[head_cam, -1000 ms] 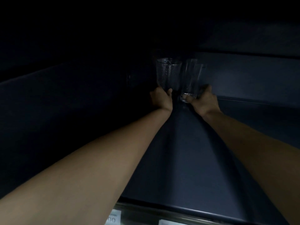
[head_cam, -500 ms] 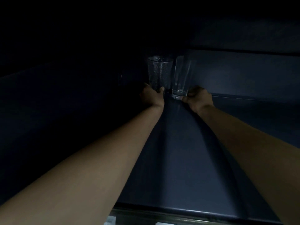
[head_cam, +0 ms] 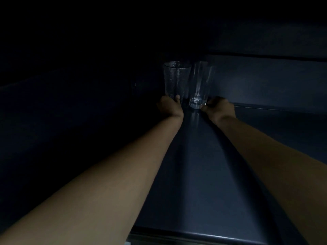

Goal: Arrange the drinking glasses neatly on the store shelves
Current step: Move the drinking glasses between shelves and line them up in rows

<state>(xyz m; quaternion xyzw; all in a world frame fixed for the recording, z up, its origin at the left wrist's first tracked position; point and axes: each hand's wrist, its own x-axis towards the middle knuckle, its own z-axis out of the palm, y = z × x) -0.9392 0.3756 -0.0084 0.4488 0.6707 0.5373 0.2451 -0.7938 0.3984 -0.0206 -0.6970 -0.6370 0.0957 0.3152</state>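
Observation:
Two clear drinking glasses stand upright side by side at the back of a dark blue shelf (head_cam: 203, 174). The left one is a textured glass (head_cam: 176, 80); my left hand (head_cam: 169, 106) grips its base, thumb on the front. The right one is a smooth tall glass (head_cam: 200, 82); my right hand (head_cam: 218, 107) holds its thick base between thumb and fingers. The two glasses nearly touch. Both arms reach far in from the shelf's front edge. The scene is very dim and the fingers behind the glasses are hidden.
A back panel (head_cam: 265, 82) of the same dark blue rises right behind the glasses. The shelf's rounded front lip (head_cam: 194, 236) runs along the bottom. The left side lies in deep shadow. Bare shelf surface stretches to the right of my right hand.
The smooth glass has gone from tilted to upright and now sits on the shelf beside the textured one. My right hand has slid lower onto its base.

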